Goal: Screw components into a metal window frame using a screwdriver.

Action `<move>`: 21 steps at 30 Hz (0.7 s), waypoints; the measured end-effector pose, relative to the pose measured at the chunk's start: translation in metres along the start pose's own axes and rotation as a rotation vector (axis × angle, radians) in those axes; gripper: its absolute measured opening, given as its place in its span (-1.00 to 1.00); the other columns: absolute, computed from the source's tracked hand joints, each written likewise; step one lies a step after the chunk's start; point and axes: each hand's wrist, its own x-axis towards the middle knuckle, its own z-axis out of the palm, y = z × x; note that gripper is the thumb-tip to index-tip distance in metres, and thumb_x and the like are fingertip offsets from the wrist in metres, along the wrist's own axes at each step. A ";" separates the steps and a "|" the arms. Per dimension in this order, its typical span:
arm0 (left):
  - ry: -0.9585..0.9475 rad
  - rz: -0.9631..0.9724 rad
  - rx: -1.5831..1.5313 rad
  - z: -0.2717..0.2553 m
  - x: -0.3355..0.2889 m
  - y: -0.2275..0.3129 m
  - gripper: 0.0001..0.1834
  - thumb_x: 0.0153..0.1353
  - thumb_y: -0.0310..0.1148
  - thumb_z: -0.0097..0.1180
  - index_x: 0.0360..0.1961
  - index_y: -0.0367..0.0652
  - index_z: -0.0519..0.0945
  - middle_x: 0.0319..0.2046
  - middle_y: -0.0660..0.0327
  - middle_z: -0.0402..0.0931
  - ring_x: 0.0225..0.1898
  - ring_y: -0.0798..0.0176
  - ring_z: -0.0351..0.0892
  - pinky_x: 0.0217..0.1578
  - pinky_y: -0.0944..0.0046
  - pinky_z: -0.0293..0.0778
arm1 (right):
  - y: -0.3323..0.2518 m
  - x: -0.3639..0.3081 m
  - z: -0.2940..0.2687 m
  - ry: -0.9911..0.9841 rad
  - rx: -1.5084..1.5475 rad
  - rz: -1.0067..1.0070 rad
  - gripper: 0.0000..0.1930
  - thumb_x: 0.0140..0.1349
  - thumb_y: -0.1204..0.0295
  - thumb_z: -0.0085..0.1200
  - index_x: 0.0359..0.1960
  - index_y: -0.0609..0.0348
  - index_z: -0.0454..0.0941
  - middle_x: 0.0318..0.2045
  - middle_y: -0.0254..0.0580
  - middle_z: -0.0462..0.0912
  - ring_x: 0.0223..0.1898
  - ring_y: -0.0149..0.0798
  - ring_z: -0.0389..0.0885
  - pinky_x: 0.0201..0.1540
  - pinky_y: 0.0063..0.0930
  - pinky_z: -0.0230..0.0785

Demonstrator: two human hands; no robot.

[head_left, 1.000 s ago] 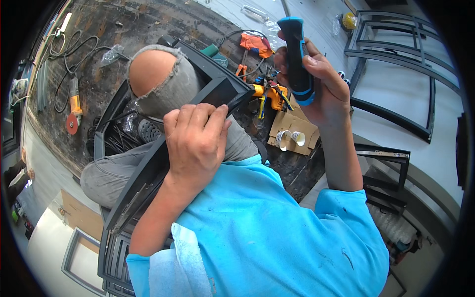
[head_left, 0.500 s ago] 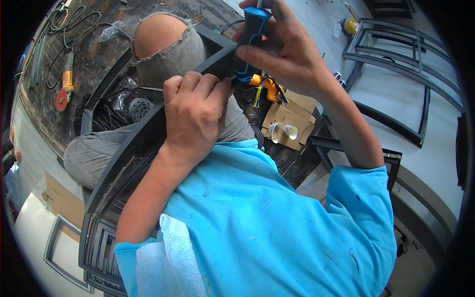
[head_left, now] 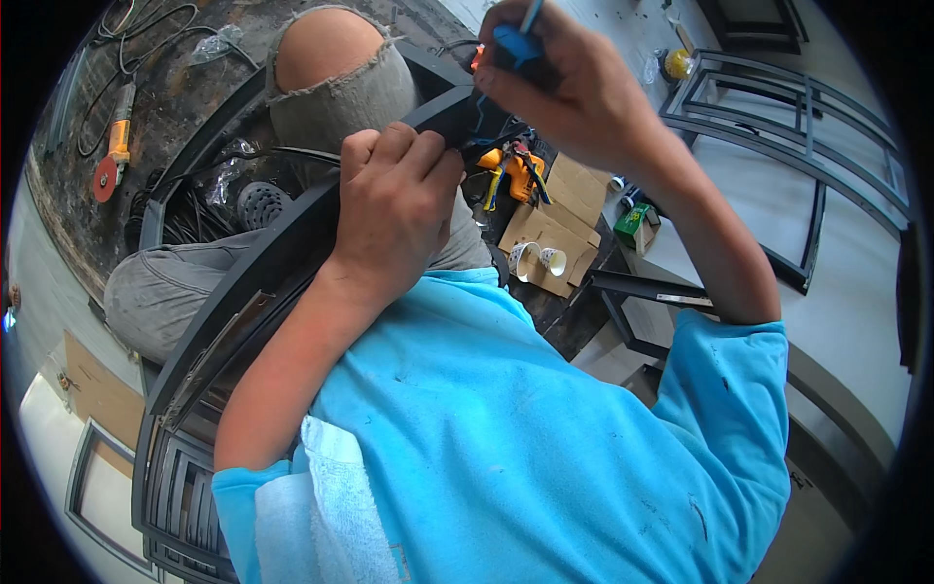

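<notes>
My left hand (head_left: 397, 209) is closed over a long dark grey metal frame (head_left: 255, 255) that lies slantwise across my lap. Its knuckles face up, and the fingertips are hidden. A thin black strip (head_left: 302, 150) runs to the fingers from the left. Beyond and to the right, my right hand (head_left: 589, 90) is wrapped round a screwdriver (head_left: 519, 44) with a blue-and-black handle. Its shaft points up past the fingers, and part of the handle is blurred or in shadow. The right hand is raised above the far end of the frame.
An angle grinder (head_left: 119, 136) with a red disc lies at the left. A yellow power tool (head_left: 523, 178) lies ahead, beside cardboard (head_left: 553, 232) holding two paper cups (head_left: 525, 261). More grey frames (head_left: 778, 136) stand at the right. A green box (head_left: 635, 224) sits near my right arm.
My right hand has risen slightly and moved right with the screwdriver, tilting its handle. My left hand keeps its grip on the frame. The view has shifted a little.
</notes>
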 end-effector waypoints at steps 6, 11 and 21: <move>-0.009 -0.022 -0.009 -0.004 0.000 -0.001 -0.80 0.11 -0.37 0.38 -0.24 -0.10 0.66 -0.34 0.30 0.49 -0.18 0.18 0.50 -0.05 0.10 0.23 | -0.033 0.009 -0.007 -0.153 0.106 0.202 -0.83 0.42 0.54 0.12 -0.03 0.22 0.42 -0.35 -0.31 0.57 -0.37 -0.55 0.54 -0.34 -0.66 0.39; 0.010 -0.028 -0.012 0.002 0.000 -0.003 -0.83 0.11 -0.37 0.38 -0.27 -0.07 0.66 -0.35 0.32 0.48 -0.18 0.19 0.49 -0.05 0.11 0.21 | -0.034 0.027 -0.009 0.361 0.682 0.265 -0.66 0.30 0.43 0.21 0.03 0.26 0.42 -0.38 -0.04 0.56 -0.41 -0.14 0.62 -0.34 -0.26 0.42; -0.011 -0.013 0.052 -0.005 -0.006 -0.004 -0.82 0.14 -0.29 0.39 -0.28 -0.05 0.65 -0.36 0.35 0.49 -0.16 0.24 0.50 -0.04 0.10 0.21 | -0.023 0.016 -0.002 -0.175 0.124 0.218 -0.82 0.46 0.49 0.12 -0.02 0.22 0.39 -0.41 -0.41 0.53 -0.43 -0.57 0.46 -0.41 -0.59 0.31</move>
